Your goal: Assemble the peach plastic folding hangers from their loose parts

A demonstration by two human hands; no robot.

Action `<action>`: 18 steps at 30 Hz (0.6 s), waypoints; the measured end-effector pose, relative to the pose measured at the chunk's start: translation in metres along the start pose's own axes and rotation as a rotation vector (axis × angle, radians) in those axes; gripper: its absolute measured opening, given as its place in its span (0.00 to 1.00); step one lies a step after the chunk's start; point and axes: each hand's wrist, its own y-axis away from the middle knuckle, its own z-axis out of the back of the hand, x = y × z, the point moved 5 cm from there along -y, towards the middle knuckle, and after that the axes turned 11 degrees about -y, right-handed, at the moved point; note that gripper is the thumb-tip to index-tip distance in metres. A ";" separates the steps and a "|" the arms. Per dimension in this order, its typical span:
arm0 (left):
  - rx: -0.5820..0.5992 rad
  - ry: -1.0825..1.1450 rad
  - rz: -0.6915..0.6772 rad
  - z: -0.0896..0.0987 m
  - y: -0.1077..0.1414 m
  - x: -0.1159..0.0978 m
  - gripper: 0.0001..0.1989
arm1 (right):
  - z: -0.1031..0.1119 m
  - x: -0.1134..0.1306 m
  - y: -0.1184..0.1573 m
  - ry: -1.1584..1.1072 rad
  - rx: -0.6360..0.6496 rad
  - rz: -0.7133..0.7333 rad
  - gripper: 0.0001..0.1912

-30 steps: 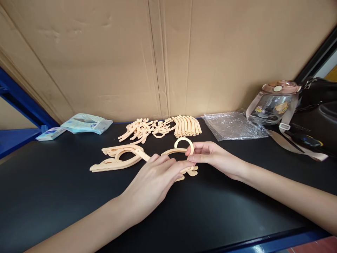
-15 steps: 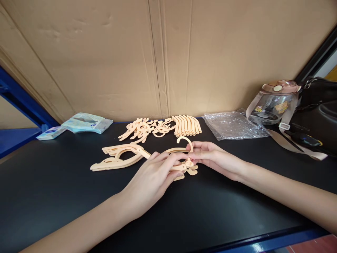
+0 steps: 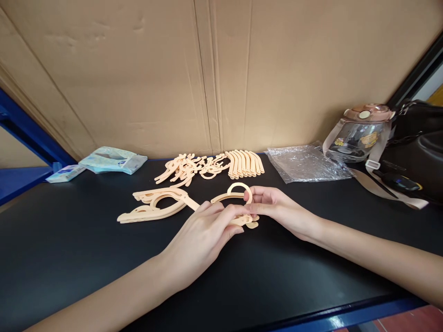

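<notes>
My left hand (image 3: 204, 240) is closed around the cream arm piece (image 3: 240, 221) of a folding clothes hanger, its fingers covering most of it. My right hand (image 3: 273, 205) pinches a curved hanger hook (image 3: 241, 186), whose lower end meets the arm piece between my fingertips. Whether the joint is seated is hidden. Another curved hanger piece (image 3: 226, 197) shows just behind my fingers. Folded hangers (image 3: 155, 212) lie left of my left hand, stacked on each other.
Loose hooks and small pieces (image 3: 194, 168) lie heaped at the back, beside a neat row of hanger arms (image 3: 244, 163). Tissue packs (image 3: 112, 159) are at the back left. A clear plastic bag (image 3: 308, 163), a strapped water bottle (image 3: 360, 138) and a black bag (image 3: 415, 147) stand at right.
The hook has turned and tilted in my right hand, its curve now arching lower to the left over the arm piece. My left hand keeps its grip.
</notes>
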 end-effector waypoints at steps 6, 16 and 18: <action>0.007 -0.054 0.061 0.001 -0.002 0.002 0.11 | 0.000 -0.003 -0.002 -0.006 -0.061 0.018 0.15; -0.071 -0.210 0.225 0.005 0.005 0.013 0.10 | -0.001 -0.004 -0.002 0.034 -0.107 0.051 0.15; -0.079 -0.218 0.242 0.008 0.006 0.016 0.10 | 0.001 0.000 -0.001 0.128 -0.098 0.118 0.12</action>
